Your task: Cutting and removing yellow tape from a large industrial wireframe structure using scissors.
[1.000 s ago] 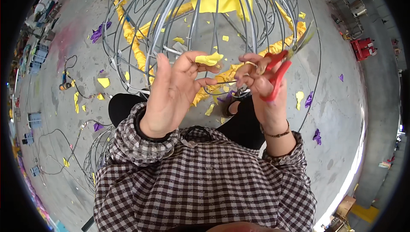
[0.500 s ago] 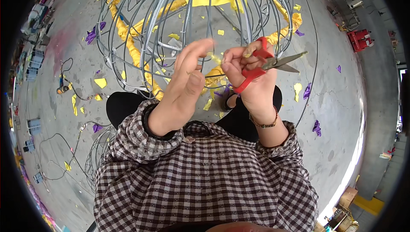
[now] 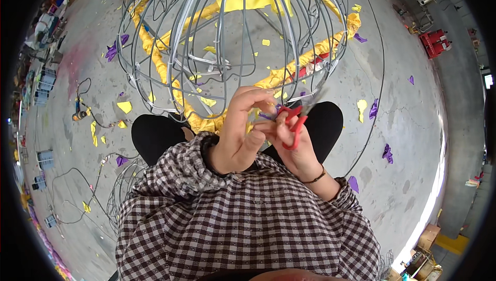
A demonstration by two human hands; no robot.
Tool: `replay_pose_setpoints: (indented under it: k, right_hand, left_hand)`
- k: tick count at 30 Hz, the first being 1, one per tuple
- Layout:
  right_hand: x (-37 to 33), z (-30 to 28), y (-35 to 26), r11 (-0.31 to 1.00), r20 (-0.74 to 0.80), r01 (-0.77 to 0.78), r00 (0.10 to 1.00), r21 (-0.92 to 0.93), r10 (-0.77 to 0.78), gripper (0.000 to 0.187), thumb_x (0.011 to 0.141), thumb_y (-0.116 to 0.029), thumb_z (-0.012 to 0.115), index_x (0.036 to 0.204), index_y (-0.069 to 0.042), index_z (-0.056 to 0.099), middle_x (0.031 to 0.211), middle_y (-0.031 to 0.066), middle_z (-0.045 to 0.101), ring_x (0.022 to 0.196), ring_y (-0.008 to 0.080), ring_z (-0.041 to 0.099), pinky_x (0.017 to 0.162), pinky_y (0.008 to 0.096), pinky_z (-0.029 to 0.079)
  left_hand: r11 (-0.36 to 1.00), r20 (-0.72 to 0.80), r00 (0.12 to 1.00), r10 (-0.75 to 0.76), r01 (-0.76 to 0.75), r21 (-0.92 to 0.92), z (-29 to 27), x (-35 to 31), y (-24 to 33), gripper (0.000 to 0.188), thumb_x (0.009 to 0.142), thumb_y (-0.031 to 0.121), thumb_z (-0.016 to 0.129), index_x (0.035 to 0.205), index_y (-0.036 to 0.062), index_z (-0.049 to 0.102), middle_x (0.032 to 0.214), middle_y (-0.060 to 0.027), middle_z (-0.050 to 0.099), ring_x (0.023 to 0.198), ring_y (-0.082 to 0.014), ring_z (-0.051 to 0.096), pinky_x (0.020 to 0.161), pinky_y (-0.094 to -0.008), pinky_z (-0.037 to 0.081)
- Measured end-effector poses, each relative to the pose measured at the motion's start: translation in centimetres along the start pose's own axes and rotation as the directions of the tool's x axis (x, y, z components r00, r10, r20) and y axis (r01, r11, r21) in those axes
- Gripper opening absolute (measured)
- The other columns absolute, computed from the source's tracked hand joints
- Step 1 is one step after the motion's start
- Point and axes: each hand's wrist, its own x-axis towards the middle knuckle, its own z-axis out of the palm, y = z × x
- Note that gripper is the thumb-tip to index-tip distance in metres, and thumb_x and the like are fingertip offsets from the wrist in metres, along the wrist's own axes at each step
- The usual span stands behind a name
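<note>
Your right hand (image 3: pixel 289 144): fingers curled through the red handles of the scissors (image 3: pixel 298 122), blades blurred, pointing up and right toward the wire frame (image 3: pixel 232 38). Your left hand (image 3: pixel 243 126): raised just beside the right, fingers bent and pinching a small yellow and purple scrap (image 3: pixel 261 115) at the fingertips; the exact grip cannot be told. Frame: grey wire, partly wrapped in yellow strips (image 3: pixel 305 61), standing on the concrete floor (image 3: pixel 403 141) before your knees. Floor: scattered yellow and purple scraps.
</note>
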Motion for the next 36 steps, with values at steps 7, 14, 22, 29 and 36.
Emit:
replay_pose_setpoints:
  k: [7,14,22,29,36]
  right_hand:
    - [-2.5,0.8,-2.0,0.948,-0.136,-0.027,0.988,0.316,0.074,0.036,0.102,-0.046,0.048,0.107,-0.01,0.05,0.111,0.0186,0.066,0.109,0.0317,0.065,0.097,0.0432,0.049]
    - [-3.7,-5.8,-3.6,0.998,-0.058,-0.052,0.997,-0.023,0.05,0.037,0.101,-0.042,0.052,0.109,-0.007,0.052,0.105,0.0173,0.067,0.092,0.0281,0.068,0.083,0.0368,0.055]
    - [-1.1,-2.1,-0.7,0.686,0.255,0.283,0.956,-0.671,-0.145,0.037,0.097,-0.029,0.064,0.121,-0.002,0.054,0.098,0.0104,0.067,0.078,0.0182,0.064,0.069,0.0305,0.052]
    - [0.4,2.8,-2.5,0.612,0.347,0.152,0.913,-0.776,0.213,0.035,0.09,-0.015,0.072,0.119,0.002,0.061,0.108,0.0086,0.067,0.085,0.0147,0.065,0.074,0.0301,0.053]
    - [2.4,0.6,-9.1,0.824,0.385,0.133,0.916,-0.551,0.111,0.035,0.091,0.003,0.063,0.126,0.004,0.058,0.117,0.0138,0.064,0.094,0.0186,0.066,0.083,0.0319,0.053]
  left_hand:
    - [0.493,0.075,0.983,-0.169,0.15,-0.857,-0.4,-1.8,-1.8,0.064,0.102,0.052,0.042,0.136,-0.0013,0.034,0.112,-0.012,0.05,0.09,-0.0167,0.052,0.078,-0.028,0.042]
    - [0.975,0.574,0.797,-0.19,0.221,0.016,-3.7,-2.4,1.8,0.08,0.098,0.044,0.057,0.153,0.0035,0.015,0.122,-0.0142,0.056,0.119,-0.0237,0.053,0.101,-0.0367,0.041]
    - [0.89,0.242,0.857,-0.456,0.446,0.097,-2.8,-1.3,5.1,0.074,0.102,0.033,0.052,0.157,0.0065,0.009,0.15,-0.0209,0.039,0.137,-0.0289,0.043,0.113,-0.0418,0.032]
    - [0.762,0.404,0.776,-0.485,0.601,-0.241,-3.3,-0.6,3.2,0.056,0.107,0.036,0.036,0.15,0.0026,0.023,0.151,-0.0213,0.036,0.119,-0.0316,0.059,0.111,-0.0462,0.036]
    - [0.778,-0.002,0.925,-0.38,0.319,-0.541,-6.7,-0.5,3.1,0.055,0.106,0.044,0.03,0.139,-0.0002,0.036,0.148,-0.0208,0.038,0.101,-0.0322,0.065,0.112,-0.0524,0.033]
